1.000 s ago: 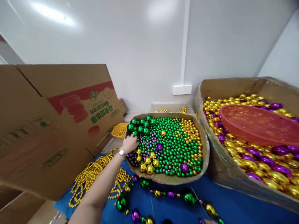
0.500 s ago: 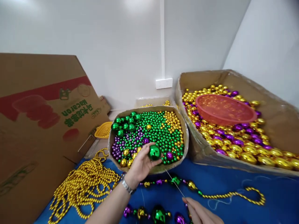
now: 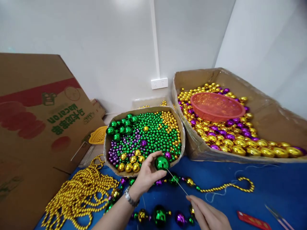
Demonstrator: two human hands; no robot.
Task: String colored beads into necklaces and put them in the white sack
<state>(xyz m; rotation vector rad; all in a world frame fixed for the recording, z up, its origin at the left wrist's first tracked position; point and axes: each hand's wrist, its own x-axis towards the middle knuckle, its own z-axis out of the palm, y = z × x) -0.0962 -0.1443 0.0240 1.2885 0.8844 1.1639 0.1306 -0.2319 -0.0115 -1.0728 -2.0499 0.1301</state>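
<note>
Head view: I noted left hand (image 3: 145, 175) fingers gripping a green ball (image 3: 161, 162) above the worktop (image 3: 230, 204), by the bead box (image 3: 183, 137)'s near edge; right hand (image 3: 208, 214) fingers pinched a needle (image 3: 177, 182) pointing at it.

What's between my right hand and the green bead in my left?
In the head view, a thin rod runs from your right hand to the bead.
</note>
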